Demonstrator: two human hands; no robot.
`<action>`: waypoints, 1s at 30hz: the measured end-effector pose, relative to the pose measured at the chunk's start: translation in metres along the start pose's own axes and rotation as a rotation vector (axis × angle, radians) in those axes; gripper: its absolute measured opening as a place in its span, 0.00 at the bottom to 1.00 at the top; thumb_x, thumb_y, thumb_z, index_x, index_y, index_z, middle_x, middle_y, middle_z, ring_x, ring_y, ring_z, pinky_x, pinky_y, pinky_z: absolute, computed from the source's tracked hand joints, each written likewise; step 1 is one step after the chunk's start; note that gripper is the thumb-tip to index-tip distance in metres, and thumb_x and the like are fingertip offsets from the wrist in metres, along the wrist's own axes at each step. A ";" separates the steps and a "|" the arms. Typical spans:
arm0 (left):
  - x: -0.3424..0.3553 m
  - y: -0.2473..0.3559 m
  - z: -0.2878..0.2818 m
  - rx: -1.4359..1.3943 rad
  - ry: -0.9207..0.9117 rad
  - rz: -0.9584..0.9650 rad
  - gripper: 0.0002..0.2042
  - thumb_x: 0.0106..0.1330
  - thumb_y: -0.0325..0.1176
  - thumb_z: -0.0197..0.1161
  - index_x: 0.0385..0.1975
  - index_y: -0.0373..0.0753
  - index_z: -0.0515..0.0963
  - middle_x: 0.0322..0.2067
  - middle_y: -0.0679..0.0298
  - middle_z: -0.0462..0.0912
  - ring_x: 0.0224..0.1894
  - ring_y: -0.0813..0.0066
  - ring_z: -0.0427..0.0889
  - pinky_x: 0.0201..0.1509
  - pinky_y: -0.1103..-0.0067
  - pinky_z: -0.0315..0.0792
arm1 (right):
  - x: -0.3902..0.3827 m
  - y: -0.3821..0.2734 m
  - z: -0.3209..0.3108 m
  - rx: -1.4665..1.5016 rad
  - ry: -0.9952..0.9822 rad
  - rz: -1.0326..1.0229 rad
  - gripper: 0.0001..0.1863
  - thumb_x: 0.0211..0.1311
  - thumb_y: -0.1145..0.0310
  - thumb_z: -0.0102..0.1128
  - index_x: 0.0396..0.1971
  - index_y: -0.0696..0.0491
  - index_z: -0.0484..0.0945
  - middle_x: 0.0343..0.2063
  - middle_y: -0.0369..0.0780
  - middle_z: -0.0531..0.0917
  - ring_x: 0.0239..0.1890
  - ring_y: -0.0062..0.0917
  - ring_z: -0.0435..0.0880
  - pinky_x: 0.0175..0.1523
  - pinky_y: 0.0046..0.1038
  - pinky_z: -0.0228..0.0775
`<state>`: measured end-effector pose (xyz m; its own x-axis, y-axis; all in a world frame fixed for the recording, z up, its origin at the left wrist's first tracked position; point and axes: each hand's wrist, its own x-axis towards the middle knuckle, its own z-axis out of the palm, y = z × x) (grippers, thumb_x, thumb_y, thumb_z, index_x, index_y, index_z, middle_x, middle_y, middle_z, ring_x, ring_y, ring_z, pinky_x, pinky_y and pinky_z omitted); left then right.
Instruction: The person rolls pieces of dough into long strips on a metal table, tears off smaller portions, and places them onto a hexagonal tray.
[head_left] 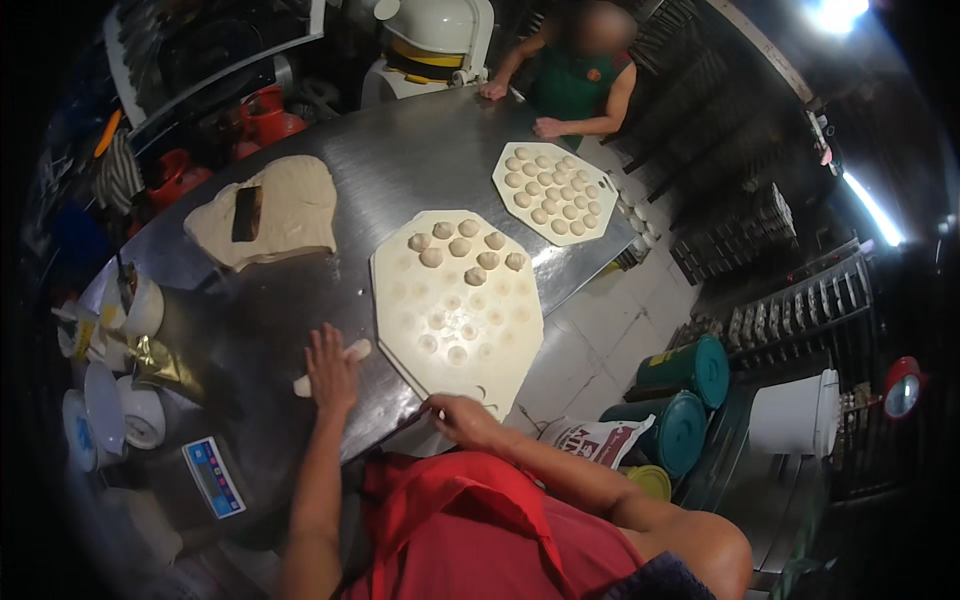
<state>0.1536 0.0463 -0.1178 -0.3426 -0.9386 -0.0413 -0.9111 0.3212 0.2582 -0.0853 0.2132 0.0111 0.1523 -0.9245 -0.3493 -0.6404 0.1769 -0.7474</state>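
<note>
My left hand [331, 371] lies flat with its fingers spread on a short roll of dough [357, 351], whose ends show on both sides of the palm. My right hand [463, 421] is closed at the near corner of a pale eight-sided board [410, 335]; its fingertips are partly hidden. Several small dough balls [460, 247] with pinched tops sit at the board's far end, and rows of round marks cover its middle. A big slab of dough [290, 210] rests at the far left, a dark-bladed scraper [246, 214] lying on it.
The steel table [400, 150] carries a second board [508, 190] of dough balls at the far right, near a person in green [572, 95]. A scale [213, 477] and white tubs [143, 412] stand at left. Lidded green bins [680, 435] and a sack [590, 440] are on the right-hand floor.
</note>
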 end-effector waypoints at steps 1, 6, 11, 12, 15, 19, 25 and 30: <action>-0.022 0.009 -0.002 0.004 0.001 0.006 0.32 0.83 0.46 0.52 0.82 0.37 0.59 0.84 0.53 0.55 0.86 0.49 0.49 0.87 0.51 0.46 | -0.004 -0.010 0.016 -0.028 -0.085 -0.054 0.18 0.69 0.72 0.63 0.58 0.52 0.83 0.40 0.46 0.90 0.42 0.44 0.90 0.52 0.43 0.81; -0.075 0.013 -0.005 -0.151 0.135 0.116 0.24 0.75 0.39 0.65 0.68 0.41 0.75 0.68 0.58 0.75 0.72 0.50 0.70 0.78 0.54 0.61 | 0.015 -0.018 0.035 -0.123 -0.223 -0.081 0.20 0.71 0.66 0.66 0.59 0.55 0.82 0.44 0.49 0.91 0.46 0.45 0.90 0.55 0.43 0.81; -0.041 -0.019 0.005 -0.194 0.074 0.057 0.19 0.76 0.45 0.63 0.57 0.39 0.80 0.55 0.57 0.81 0.57 0.52 0.78 0.65 0.57 0.70 | 0.013 -0.020 0.033 0.195 -0.397 -0.045 0.21 0.73 0.52 0.67 0.42 0.59 0.87 0.41 0.49 0.91 0.46 0.41 0.90 0.54 0.41 0.79; -0.031 -0.024 0.015 -0.217 0.099 0.057 0.18 0.78 0.46 0.62 0.55 0.38 0.80 0.49 0.57 0.83 0.52 0.55 0.81 0.60 0.60 0.74 | 0.015 -0.013 0.029 0.214 -0.504 -0.010 0.26 0.74 0.46 0.66 0.41 0.59 0.87 0.39 0.47 0.90 0.41 0.38 0.89 0.52 0.40 0.77; -0.018 -0.028 -0.004 -0.757 -0.230 -0.212 0.18 0.82 0.45 0.58 0.54 0.35 0.80 0.44 0.52 0.86 0.49 0.58 0.85 0.57 0.62 0.75 | 0.025 -0.005 -0.008 0.135 -0.531 0.019 0.24 0.76 0.47 0.67 0.50 0.56 0.87 0.31 0.39 0.85 0.36 0.25 0.85 0.45 0.32 0.79; -0.025 0.081 -0.056 -1.041 -0.353 -0.235 0.17 0.83 0.45 0.57 0.52 0.34 0.79 0.37 0.61 0.85 0.40 0.71 0.84 0.48 0.69 0.77 | 0.041 0.050 -0.043 0.599 -0.143 0.017 0.24 0.76 0.50 0.68 0.56 0.56 0.83 0.27 0.37 0.80 0.32 0.20 0.80 0.36 0.27 0.76; -0.028 0.168 -0.100 -0.956 -0.288 -0.120 0.14 0.82 0.39 0.61 0.55 0.35 0.80 0.39 0.65 0.86 0.42 0.77 0.83 0.51 0.75 0.77 | 0.058 0.031 -0.112 0.705 -0.016 -0.102 0.21 0.72 0.62 0.72 0.58 0.56 0.78 0.39 0.38 0.82 0.30 0.18 0.80 0.32 0.24 0.75; -0.032 0.161 -0.101 -1.025 -0.320 -0.113 0.13 0.85 0.37 0.56 0.55 0.33 0.79 0.39 0.63 0.86 0.42 0.78 0.84 0.51 0.76 0.78 | 0.075 0.014 -0.126 0.537 0.139 -0.513 0.18 0.69 0.71 0.71 0.56 0.54 0.79 0.33 0.39 0.82 0.28 0.24 0.82 0.37 0.29 0.77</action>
<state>0.0409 0.1155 0.0226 -0.4479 -0.8319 -0.3277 -0.3662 -0.1637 0.9160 -0.1780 0.1037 0.0456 0.2137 -0.9630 0.1644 -0.0542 -0.1797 -0.9822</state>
